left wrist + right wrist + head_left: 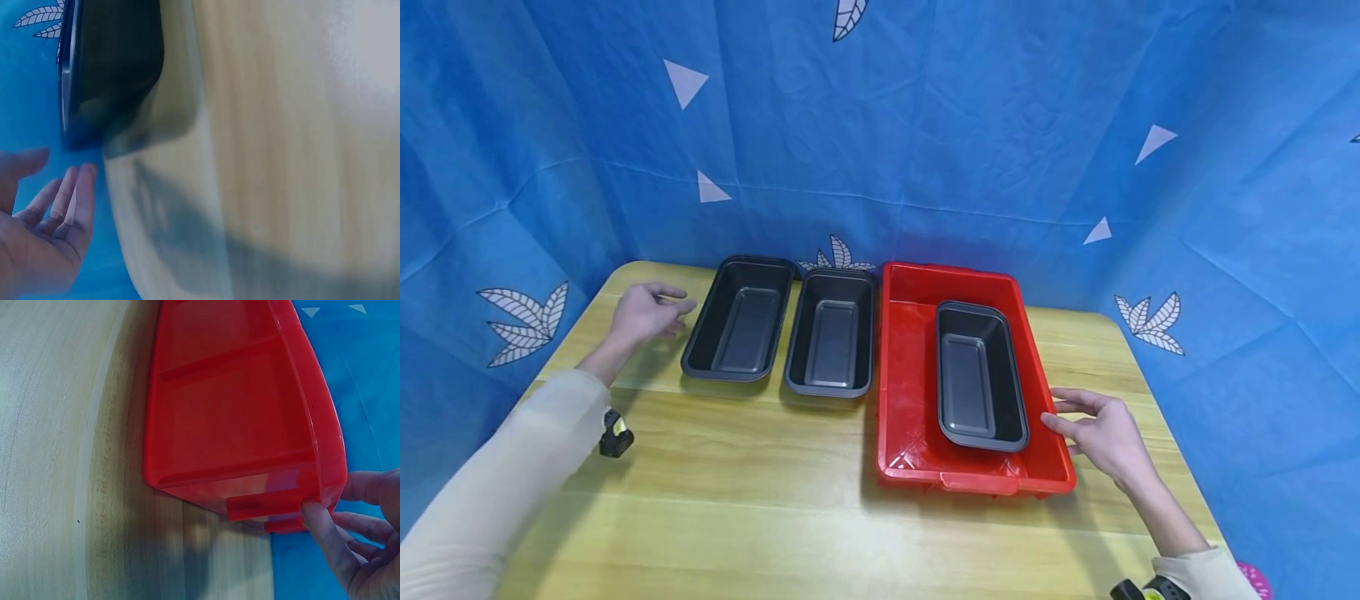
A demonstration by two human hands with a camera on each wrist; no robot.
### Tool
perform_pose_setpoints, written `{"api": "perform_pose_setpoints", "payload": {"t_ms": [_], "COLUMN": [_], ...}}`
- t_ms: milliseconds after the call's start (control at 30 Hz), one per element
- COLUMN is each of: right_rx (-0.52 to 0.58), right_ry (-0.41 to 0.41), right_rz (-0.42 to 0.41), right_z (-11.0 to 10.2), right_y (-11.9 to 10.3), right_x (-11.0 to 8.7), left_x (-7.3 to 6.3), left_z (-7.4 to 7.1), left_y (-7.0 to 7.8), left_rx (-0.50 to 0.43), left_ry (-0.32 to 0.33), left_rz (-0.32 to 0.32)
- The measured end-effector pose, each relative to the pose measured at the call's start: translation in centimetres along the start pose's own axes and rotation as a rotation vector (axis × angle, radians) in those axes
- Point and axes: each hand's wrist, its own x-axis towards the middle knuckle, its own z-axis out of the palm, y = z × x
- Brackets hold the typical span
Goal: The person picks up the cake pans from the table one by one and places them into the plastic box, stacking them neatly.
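Note:
Three dark grey loaf pans are in the head view. The left pan and middle pan stand side by side on the table, while the third pan sits inside a red plastic bin. Just left of the left pan, my left hand hovers with loosely bent fingers and holds nothing. In the left wrist view its fingertips are close below that pan's corner. My right hand grips the bin's right side near the front corner, thumb at the rim and other fingers along the outer wall.
The wooden table has rounded back corners. A blue patterned cloth hangs behind it and at both sides. The bin stands close to the middle pan's right side. A bit of pink shows at the lower right.

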Motion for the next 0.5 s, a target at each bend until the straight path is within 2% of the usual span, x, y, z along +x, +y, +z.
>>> {"api": "perform_pose_setpoints", "payload": {"t_ms": [233,500], "right_rx": [0.019,0.030], "right_ry": [-0.002,-0.006], "right_rz": [-0.009,-0.014], "right_z": [0.0,0.0], "right_y": [0.0,0.0], "right_x": [0.0,0.0], "left_x": [-0.3,-0.2], "left_z": [1.2,2.2], "left_y": [-0.5,-0.7], "left_rx": [-0.016,-0.009], "left_ry": [-0.014,0.000], "left_rz": [-0.007,-0.005]}}
